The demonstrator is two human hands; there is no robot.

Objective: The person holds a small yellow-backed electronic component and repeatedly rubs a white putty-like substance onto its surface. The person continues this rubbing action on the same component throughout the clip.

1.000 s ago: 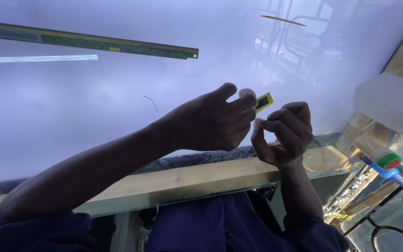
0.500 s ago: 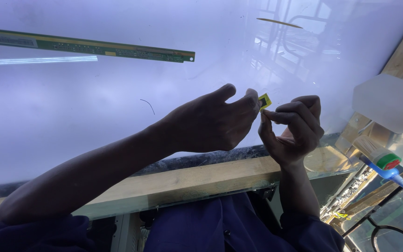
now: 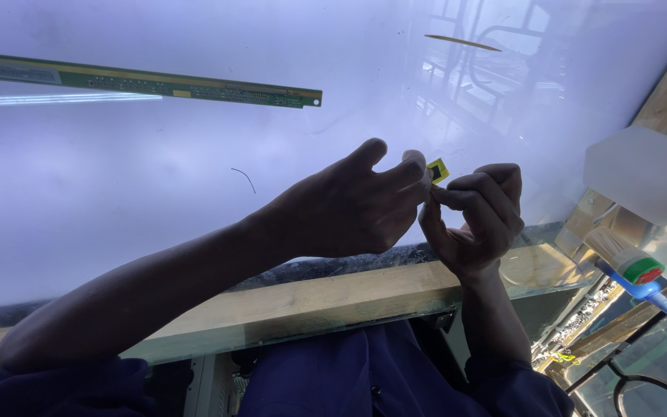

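Pinching yellow chip (image 3: 438, 169), green strip board (image 3: 140, 81) beyond.

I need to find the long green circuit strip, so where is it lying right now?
In the head view, the green strip lies flat on the glowing white panel at upper left, well beyond the left hand and touching neither hand.

Glowing white panel (image 3: 117, 193) on a wooden bench edge (image 3: 310, 301); window reflections.

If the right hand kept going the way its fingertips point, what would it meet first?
Probably the left hand: the right hand points left at its fingertips, both pinching the small yellow tab. Depth unclear.
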